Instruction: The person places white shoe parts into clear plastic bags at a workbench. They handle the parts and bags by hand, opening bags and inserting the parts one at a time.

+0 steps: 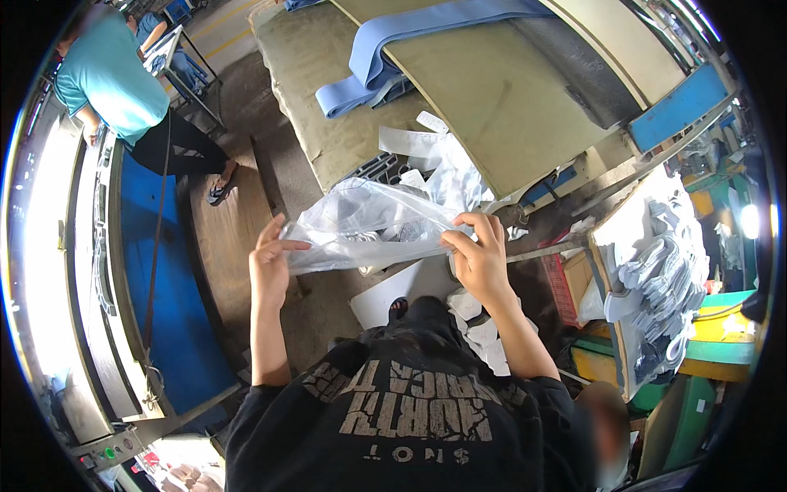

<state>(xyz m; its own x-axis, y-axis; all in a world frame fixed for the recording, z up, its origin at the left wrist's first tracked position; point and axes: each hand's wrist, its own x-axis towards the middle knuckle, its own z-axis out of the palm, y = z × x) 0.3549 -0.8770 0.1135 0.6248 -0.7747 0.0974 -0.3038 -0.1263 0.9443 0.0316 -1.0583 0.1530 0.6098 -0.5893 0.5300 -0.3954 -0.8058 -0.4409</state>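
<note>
A clear plastic bag (361, 217) is stretched out in front of my body, with its near edge pulled almost straight. My left hand (270, 261) pinches one end of that edge between thumb and fingers. At the other end, my right hand (482, 256) grips the film with its fingers bent. Through the bag I can partly make out things below, but not whether any lie inside it. Beyond it sits a heap of crumpled clear plastic (455, 176) and white pieces.
A blue band (434, 26) loops over the olive tabletop (492, 98) ahead. On the right, a tilted box of stacked white-grey pieces (656, 279) stands by a red crate (560, 287). A blue-sided machine (168, 287) runs along the left, where a person in teal (123, 74) stands.
</note>
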